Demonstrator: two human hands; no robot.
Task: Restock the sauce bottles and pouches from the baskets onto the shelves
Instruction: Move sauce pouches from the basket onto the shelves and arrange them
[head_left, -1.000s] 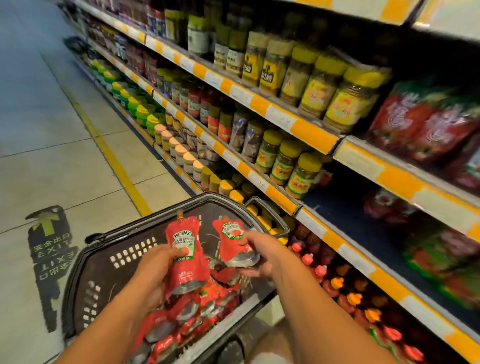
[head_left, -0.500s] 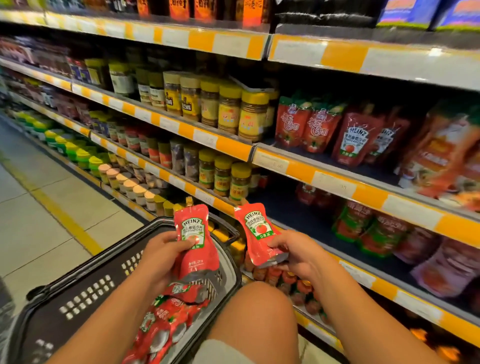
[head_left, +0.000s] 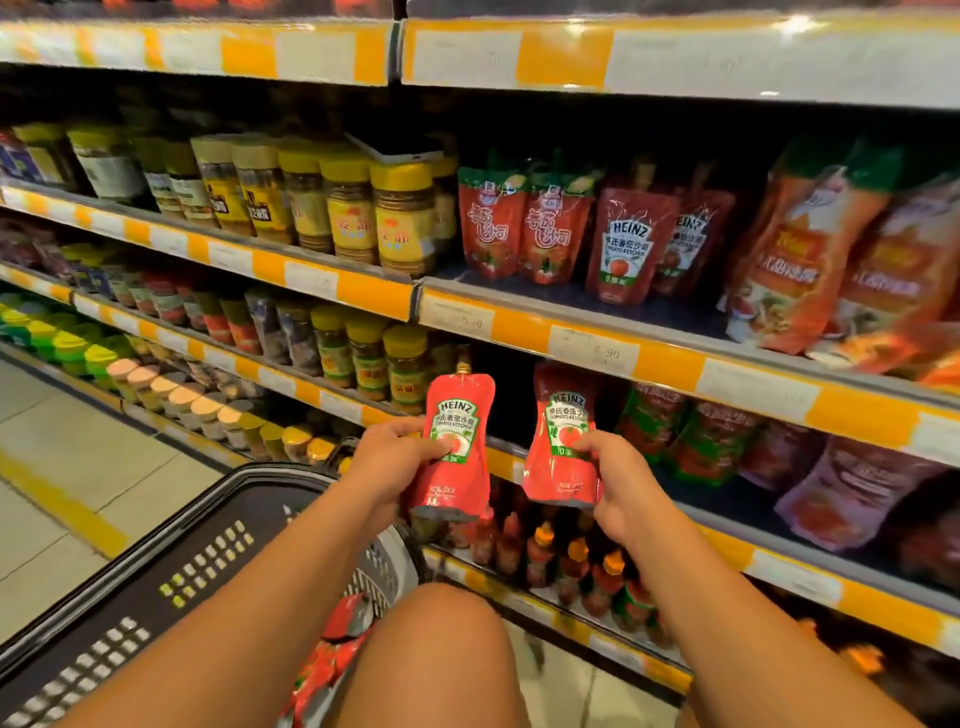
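Observation:
My left hand (head_left: 384, 462) grips a red Heinz ketchup pouch (head_left: 457, 415) upright by its lower left side. My right hand (head_left: 618, 483) holds a second Heinz ketchup pouch (head_left: 563, 415) by its lower right. Both pouches hang in front of the second shelf's edge (head_left: 670, 364). On that shelf stand matching Heinz pouches (head_left: 626, 244). The black basket (head_left: 208, 525) sits at lower left, with more red pouches (head_left: 332, 654) showing beside my knee.
Yellow-lidded jars (head_left: 400, 218) fill the shelf left of the pouches. Orange sauce bags (head_left: 810, 260) lean at the right. Small bottles (head_left: 571, 561) line the low shelf under my hands. My knee (head_left: 441, 649) is at the bottom centre. Tiled floor with a yellow line (head_left: 57, 504) lies left.
Both hands have lifted the two pouches out of the basket and up toward the shelves. My view has swung from the basket up and right onto the shelf face.

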